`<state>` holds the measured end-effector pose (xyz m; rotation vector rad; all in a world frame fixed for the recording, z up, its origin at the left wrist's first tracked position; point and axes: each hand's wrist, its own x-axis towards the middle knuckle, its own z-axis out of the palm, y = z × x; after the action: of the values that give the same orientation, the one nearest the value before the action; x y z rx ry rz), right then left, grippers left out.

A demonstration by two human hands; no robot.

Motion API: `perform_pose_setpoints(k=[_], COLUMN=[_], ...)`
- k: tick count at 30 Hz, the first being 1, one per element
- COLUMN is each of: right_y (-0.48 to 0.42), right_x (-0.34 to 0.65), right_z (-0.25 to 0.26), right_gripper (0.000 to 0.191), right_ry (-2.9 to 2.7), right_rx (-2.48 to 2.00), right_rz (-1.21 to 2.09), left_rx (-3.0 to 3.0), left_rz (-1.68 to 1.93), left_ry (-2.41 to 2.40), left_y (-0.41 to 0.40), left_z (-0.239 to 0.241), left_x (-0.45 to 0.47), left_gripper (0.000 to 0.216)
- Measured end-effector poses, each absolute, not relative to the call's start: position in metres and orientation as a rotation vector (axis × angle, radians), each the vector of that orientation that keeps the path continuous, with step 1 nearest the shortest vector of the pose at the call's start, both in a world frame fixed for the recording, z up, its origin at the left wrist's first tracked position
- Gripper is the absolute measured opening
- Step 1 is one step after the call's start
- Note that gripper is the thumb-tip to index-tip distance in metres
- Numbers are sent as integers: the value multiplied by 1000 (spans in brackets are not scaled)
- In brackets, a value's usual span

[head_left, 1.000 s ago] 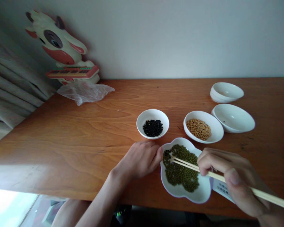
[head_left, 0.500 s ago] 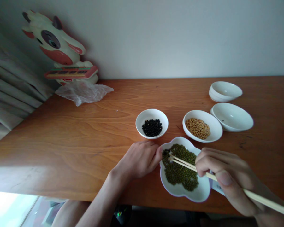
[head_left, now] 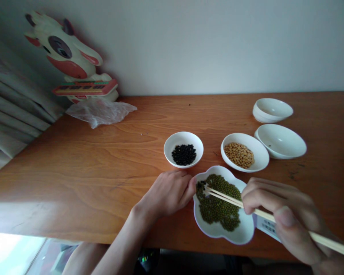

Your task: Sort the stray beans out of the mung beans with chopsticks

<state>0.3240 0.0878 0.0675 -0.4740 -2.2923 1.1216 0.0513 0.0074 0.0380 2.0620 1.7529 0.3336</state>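
Observation:
A flower-shaped white dish (head_left: 240,235) near the table's front edge holds green mung beans (head_left: 218,206). My right hand (head_left: 283,217) grips a pair of wooden chopsticks (head_left: 226,197); their tips rest in the beans at the dish's left side. My left hand (head_left: 167,193) lies on the table with fingers curled, its fingertips touching the dish's left rim. Behind the dish, a small white bowl (head_left: 184,140) holds black beans (head_left: 184,154), and a white bowl (head_left: 259,152) to the right holds yellow soybeans (head_left: 240,154).
Two more white bowls, one (head_left: 281,141) and another (head_left: 272,109), stand at the back right. A crumpled clear plastic bag (head_left: 100,110) and a cow-shaped toy (head_left: 71,61) sit at the back left by the wall. A printed paper slip (head_left: 268,227) lies under my right hand. Curtains (head_left: 14,110) hang left.
My right hand shifted slightly right and down with the chopsticks; the tips stay in the green beans. The left hand has not moved.

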Motion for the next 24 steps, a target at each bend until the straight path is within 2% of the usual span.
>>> perform_pose_setpoints(k=[6,14,24], right_y=[90,93,92], right_x=[324,322,328], right_z=[69,65,60], right_gripper=[55,34,42], right_ry=[-2415,-2361,-2194], right_rx=[-485,-390,-441], right_rz=[1131,1098,1144], left_rx=[2083,2071,2077], left_rz=[326,311,326], left_ry=[1749,1773,1770], left_y=[7,6,6], left_z=[38,38,37], left_x=[52,51,51], left_gripper=[47,47,48])
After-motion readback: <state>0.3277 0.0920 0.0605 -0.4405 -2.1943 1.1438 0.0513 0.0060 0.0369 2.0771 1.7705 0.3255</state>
